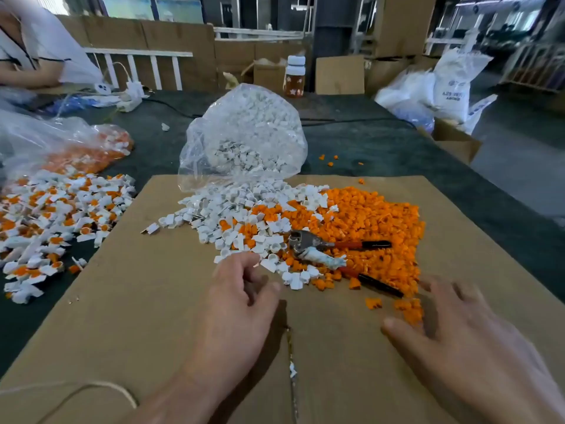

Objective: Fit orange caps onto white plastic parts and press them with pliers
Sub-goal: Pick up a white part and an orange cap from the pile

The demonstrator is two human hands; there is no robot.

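A heap of orange caps lies on the cardboard sheet, right of a spill of white plastic parts from a clear bag. The pliers, with red and black handles, lie on the caps, untouched. My left hand hovers over the cardboard at the near edge of the white parts, fingers loosely bent, holding nothing. My right hand is spread flat, its fingertips by a few stray orange caps.
A pile of assembled white-and-orange pieces lies on the dark table at left, with a bag of orange caps behind it. Another person's arm is at far left. A bottle, boxes and white sacks stand behind.
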